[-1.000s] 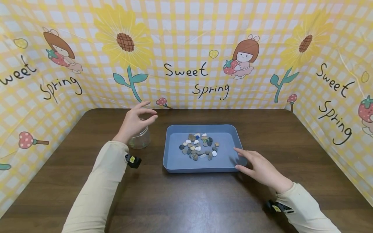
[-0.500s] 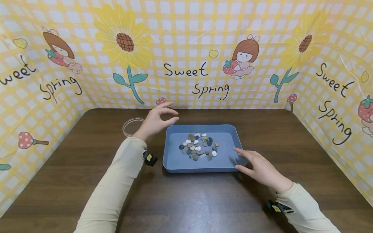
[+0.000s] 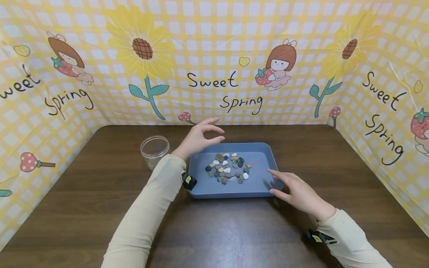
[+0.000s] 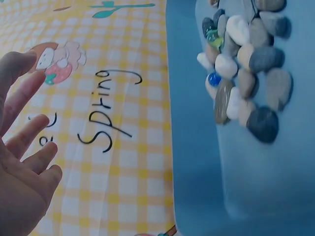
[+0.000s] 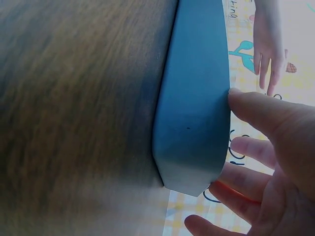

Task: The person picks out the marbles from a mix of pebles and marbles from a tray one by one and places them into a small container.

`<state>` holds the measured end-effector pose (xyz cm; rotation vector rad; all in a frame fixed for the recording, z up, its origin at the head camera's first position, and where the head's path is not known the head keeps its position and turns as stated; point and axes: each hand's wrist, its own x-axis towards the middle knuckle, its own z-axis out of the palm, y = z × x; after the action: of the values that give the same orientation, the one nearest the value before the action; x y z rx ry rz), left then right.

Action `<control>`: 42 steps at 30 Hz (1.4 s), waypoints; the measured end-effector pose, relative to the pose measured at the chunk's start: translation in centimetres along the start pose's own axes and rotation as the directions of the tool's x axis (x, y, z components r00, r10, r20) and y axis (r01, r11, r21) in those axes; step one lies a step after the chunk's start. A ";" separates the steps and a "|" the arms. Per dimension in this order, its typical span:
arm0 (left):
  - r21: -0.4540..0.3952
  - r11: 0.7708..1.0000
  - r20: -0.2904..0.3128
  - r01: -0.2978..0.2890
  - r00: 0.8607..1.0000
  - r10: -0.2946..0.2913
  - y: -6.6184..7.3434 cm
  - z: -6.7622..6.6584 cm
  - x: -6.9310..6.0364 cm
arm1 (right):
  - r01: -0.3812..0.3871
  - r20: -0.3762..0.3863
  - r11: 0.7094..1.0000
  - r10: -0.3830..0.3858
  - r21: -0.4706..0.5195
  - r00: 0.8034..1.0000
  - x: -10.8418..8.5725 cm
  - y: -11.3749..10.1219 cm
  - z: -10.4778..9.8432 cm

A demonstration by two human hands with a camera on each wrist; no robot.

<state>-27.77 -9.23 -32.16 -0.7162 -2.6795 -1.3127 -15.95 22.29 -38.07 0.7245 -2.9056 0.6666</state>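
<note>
My left hand (image 3: 197, 139) hovers above the back left part of a blue tray (image 3: 264, 186). Its fingers are loosely bent, thumb apart, and hold nothing; the left wrist view shows the same hand (image 4: 27, 182) beside the tray's edge. Inside the tray lies a spread of pebbles (image 3: 226, 170), grey, brown and white, with a blue glass bead (image 4: 214, 79) and a green one (image 4: 213, 39) among them. At the tray's right end is my right hand (image 3: 298, 193), fingers relaxed. In the right wrist view its thumb (image 5: 256, 108) touches the rim.
A clear glass jar (image 3: 155, 150) stands left of the tray, partly behind the left sleeve (image 3: 147, 212); some small contents show low in it. The brown wooden table (image 3: 67, 193) is bordered by a yellow checked cloth (image 3: 214, 37) at the back and sides.
My left hand has moved right, from over the jar to above the tray, bringing the jar into view. My right hand and the pebbles have stayed put.
</note>
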 end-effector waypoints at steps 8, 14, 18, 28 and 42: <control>0.007 0.999 0.059 -0.043 0.997 0.043 -0.1 1.6 1.1 | -0.001 -0.003 1.000 0.001 -0.005 1.000 0.1 0.0 -0.1; 0.005 1.000 0.081 -0.015 0.997 0.014 -0.3 2.4 1.7 | -0.002 0.000 1.000 0.002 -0.004 1.000 0.1 0.0 -0.1; 0.029 1.000 0.118 -0.010 0.993 0.007 -0.5 3.1 2.1 | -0.004 0.000 1.000 0.004 -0.003 1.000 0.1 0.0 -0.1; 0.066 0.998 0.234 0.023 0.971 -0.038 -1.2 4.6 2.2 | -0.005 -0.001 1.000 0.005 -0.005 1.000 0.1 0.1 0.0; 0.107 0.994 0.303 0.037 0.950 -0.068 -2.5 6.2 2.1 | -0.007 -0.001 1.000 0.007 0.001 1.000 0.1 0.0 0.0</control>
<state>-29.88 -5.02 -37.33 -0.9102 -3.0008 -1.1498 -16.01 22.27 -38.07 0.7146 -2.9078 0.6697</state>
